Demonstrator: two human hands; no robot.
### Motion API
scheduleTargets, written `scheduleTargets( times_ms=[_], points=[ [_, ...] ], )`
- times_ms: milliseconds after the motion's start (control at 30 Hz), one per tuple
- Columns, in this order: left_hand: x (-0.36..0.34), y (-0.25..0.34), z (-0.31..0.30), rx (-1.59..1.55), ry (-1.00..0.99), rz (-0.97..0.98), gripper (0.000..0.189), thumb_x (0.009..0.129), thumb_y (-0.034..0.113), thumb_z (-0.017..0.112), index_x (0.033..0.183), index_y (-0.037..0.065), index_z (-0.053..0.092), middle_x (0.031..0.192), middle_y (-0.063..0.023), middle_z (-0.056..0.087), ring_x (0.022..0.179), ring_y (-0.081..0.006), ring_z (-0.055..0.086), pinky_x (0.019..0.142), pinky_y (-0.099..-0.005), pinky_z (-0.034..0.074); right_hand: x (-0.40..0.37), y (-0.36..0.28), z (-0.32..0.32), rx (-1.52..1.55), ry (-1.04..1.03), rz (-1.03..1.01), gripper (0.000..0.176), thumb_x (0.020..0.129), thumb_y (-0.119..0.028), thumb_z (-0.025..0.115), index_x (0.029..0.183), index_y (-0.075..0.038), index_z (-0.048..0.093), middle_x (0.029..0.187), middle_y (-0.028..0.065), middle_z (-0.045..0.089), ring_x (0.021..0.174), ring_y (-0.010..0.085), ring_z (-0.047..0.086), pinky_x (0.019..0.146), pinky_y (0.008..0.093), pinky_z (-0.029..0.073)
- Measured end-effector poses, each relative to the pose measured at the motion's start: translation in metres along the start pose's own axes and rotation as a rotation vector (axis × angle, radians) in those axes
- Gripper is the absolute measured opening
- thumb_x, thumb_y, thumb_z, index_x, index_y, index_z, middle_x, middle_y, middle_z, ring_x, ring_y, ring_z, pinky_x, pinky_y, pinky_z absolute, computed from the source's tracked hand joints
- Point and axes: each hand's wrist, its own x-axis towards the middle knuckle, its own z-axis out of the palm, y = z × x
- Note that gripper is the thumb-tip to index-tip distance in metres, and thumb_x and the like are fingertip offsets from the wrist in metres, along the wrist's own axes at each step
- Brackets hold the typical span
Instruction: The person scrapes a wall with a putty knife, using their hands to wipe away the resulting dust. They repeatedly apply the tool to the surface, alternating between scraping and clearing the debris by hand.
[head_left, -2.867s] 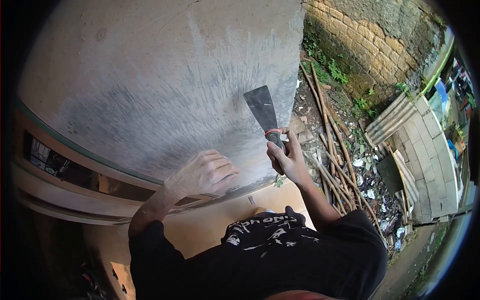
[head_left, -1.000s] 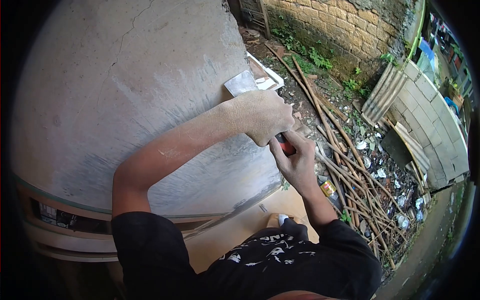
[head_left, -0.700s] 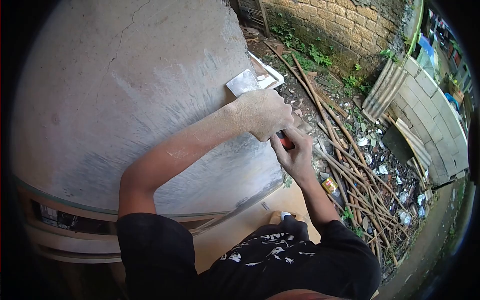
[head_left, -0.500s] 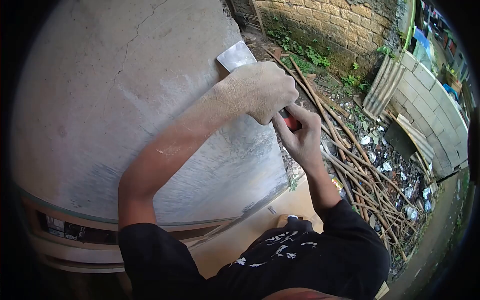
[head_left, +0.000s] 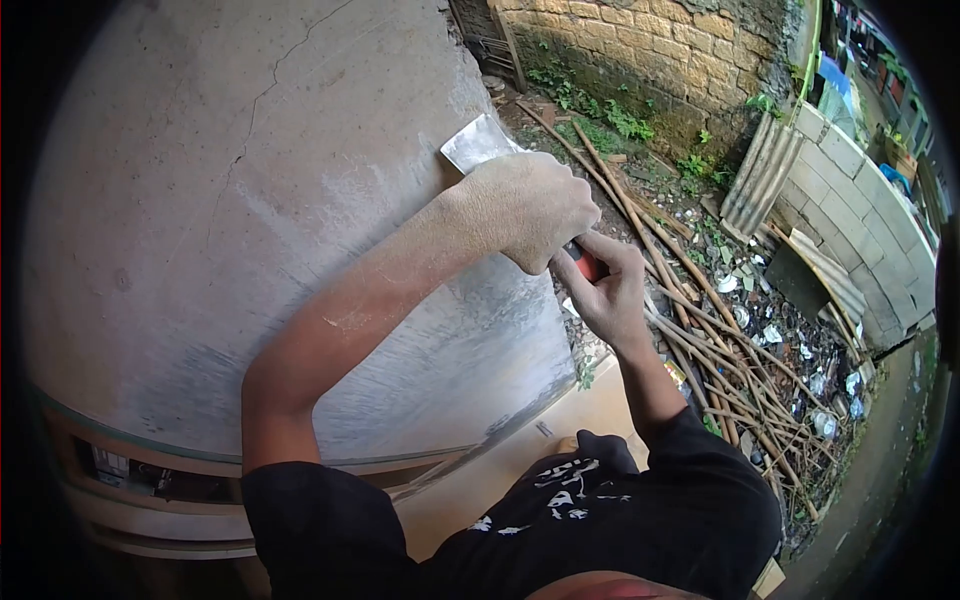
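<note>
A scraper with a flat, shiny metal blade (head_left: 482, 143) lies against the grey plastered wall (head_left: 330, 170) near its right edge. My left hand (head_left: 525, 208), coated in pale dust, is closed around the tool behind the blade and hides its middle. Just below, my right hand (head_left: 612, 295) grips the red and black handle (head_left: 590, 266) at its end, thumb and fingers closed on it. Pale scuffed streaks mark the plaster beneath my left forearm. A thin crack runs down the upper part of the wall.
Bamboo poles (head_left: 700, 340) lie piled on littered ground to the right. Beyond stand a brick wall (head_left: 640, 50), a corrugated sheet (head_left: 762, 175) and a grey block wall (head_left: 860, 210). A ledge with an opening (head_left: 160, 475) runs below the plaster at left.
Both hands and the scraper have moved slightly down and to the right in view. The camera has shifted a little too. Both grips look the same.
</note>
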Motion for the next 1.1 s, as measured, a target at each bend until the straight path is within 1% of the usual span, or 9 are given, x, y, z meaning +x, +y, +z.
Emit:
scheduleTargets(
  times_ms=[33,67,467,567,667,733,867,933,1100],
  points=[
    [-0.004,-0.008,-0.020,0.013,0.074,-0.066,0.019,0.052,0.013,0.072,0.066,0.001,0.068,0.064,-0.0131,0.065,0.066,-0.0259,0.067,0.062,-0.0345,0.055,0.018,-0.004,0.002,0.010,0.080,-0.156,0.015,0.081,-0.007,0.067,0.089,0.005,0.064,0.062,0.0089,0.056,0.056,0.0068,0.046,0.051,0.0254,0.037],
    [-0.001,-0.012,-0.039,0.029,-0.069,-0.125,0.020,0.051,0.013,0.073,0.066,0.000,0.068,0.067,-0.0132,0.066,0.069,-0.0255,0.067,0.061,-0.0342,0.055,0.031,-0.020,-0.005,-0.039,0.047,-0.085,0.016,0.081,-0.008,0.066,0.089,0.006,0.063,0.061,0.0082,0.055,0.056,0.0057,0.044,0.051,0.0255,0.037],
    [0.005,0.002,-0.016,-0.032,-0.013,-0.050,0.023,0.053,0.014,0.071,0.071,0.000,0.069,0.070,-0.0145,0.066,0.069,-0.0262,0.067,0.067,-0.0351,0.055,0.008,-0.008,-0.010,-0.161,0.047,-0.052,0.013,0.080,-0.009,0.067,0.084,0.003,0.065,0.058,0.0107,0.055,0.051,0.0092,0.049,0.051,0.0260,0.038],
    [0.001,0.017,-0.002,-0.089,-0.068,-0.051,0.022,0.053,0.014,0.071,0.069,-0.001,0.068,0.068,-0.0144,0.066,0.067,-0.0263,0.067,0.066,-0.0346,0.055,-0.011,0.013,-0.003,-0.105,0.047,-0.195,0.015,0.082,-0.009,0.067,0.087,0.005,0.064,0.057,-0.0009,0.043,0.054,0.0044,0.036,0.048,0.0235,0.028],
    [0.003,0.002,-0.009,-0.011,0.023,0.016,0.020,0.053,0.014,0.071,0.067,-0.001,0.068,0.067,-0.0145,0.065,0.066,-0.0263,0.067,0.064,-0.0347,0.055,0.003,-0.003,-0.005,-0.101,0.042,-0.071,0.014,0.079,-0.010,0.068,0.084,0.003,0.065,0.057,0.0107,0.052,0.049,0.0130,0.047,0.049,0.0284,0.036],
    [0.004,-0.008,-0.038,-0.009,-0.040,-0.106,0.019,0.053,0.014,0.071,0.066,0.000,0.067,0.067,-0.0144,0.066,0.066,-0.0266,0.067,0.064,-0.0343,0.055,0.028,-0.016,-0.011,-0.100,0.071,-0.128,0.015,0.081,-0.009,0.066,0.083,0.005,0.061,0.054,0.0078,0.048,0.049,0.0100,0.041,0.048,0.0277,0.034],
    [0.005,0.007,0.001,-0.040,-0.021,-0.049,0.017,0.054,0.014,0.071,0.065,0.002,0.068,0.067,-0.0136,0.066,0.065,-0.0258,0.067,0.064,-0.0346,0.055,-0.002,0.001,-0.010,-0.165,-0.008,-0.069,0.014,0.080,-0.008,0.067,0.084,0.005,0.063,0.057,0.0093,0.051,0.049,0.0124,0.045,0.049,0.0274,0.036],
    [-0.001,0.018,0.004,-0.051,-0.006,-0.042,0.018,0.053,0.015,0.072,0.066,0.003,0.068,0.067,-0.0132,0.066,0.065,-0.0259,0.067,0.065,-0.0346,0.055,-0.012,0.015,0.005,-0.047,0.054,-0.226,0.014,0.080,-0.007,0.067,0.087,0.004,0.065,0.059,0.0113,0.054,0.051,0.0128,0.050,0.050,0.0268,0.038],
    [0.004,0.002,-0.012,-0.065,-0.019,-0.052,0.018,0.054,0.012,0.072,0.066,0.000,0.067,0.065,-0.0139,0.065,0.065,-0.0269,0.066,0.062,-0.0358,0.055,0.006,0.006,-0.010,0.011,0.004,-0.022,0.012,0.079,-0.006,0.066,0.084,0.004,0.064,0.057,0.0107,0.053,0.049,0.0129,0.048,0.049,0.0274,0.038]
  ],
)
